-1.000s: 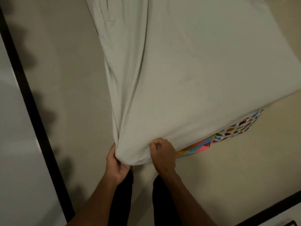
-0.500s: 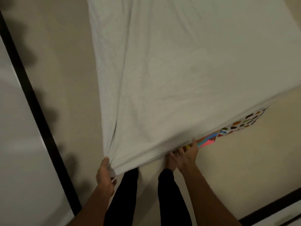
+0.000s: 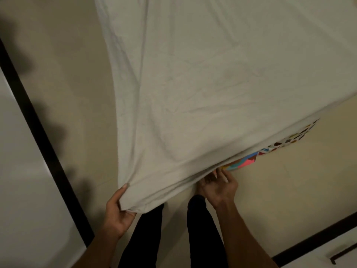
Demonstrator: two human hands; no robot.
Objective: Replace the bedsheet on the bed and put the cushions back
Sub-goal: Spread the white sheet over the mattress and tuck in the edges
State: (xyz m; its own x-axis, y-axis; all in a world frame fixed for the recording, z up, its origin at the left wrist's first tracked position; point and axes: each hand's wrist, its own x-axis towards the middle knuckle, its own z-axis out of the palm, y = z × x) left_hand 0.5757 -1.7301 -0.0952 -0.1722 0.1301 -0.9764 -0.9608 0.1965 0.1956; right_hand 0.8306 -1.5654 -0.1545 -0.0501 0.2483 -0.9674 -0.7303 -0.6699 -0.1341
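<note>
Fresh sheet (image 3: 212,84) going on, near corner being fitted.
It lies spread over the patterned mattress (image 3: 249,161). The left hand (image 3: 117,211) has its grip clamped on the corner, and the right hand (image 3: 218,187) sits loose-fingered under the edge. Next, I'd guess: pull taut, tuck under.

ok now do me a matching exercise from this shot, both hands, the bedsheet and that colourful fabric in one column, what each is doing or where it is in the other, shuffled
Column one
1. left hand
2. right hand
3. bedsheet
4. colourful fabric

Column two
a. peeks out beneath the bedsheet's edge, on the right
b. grips the bedsheet's near corner
c. white, creased, spread wide
d. palm up, fingers at the bedsheet's lower edge

Pairs: 1-b, 2-d, 3-c, 4-a
</note>
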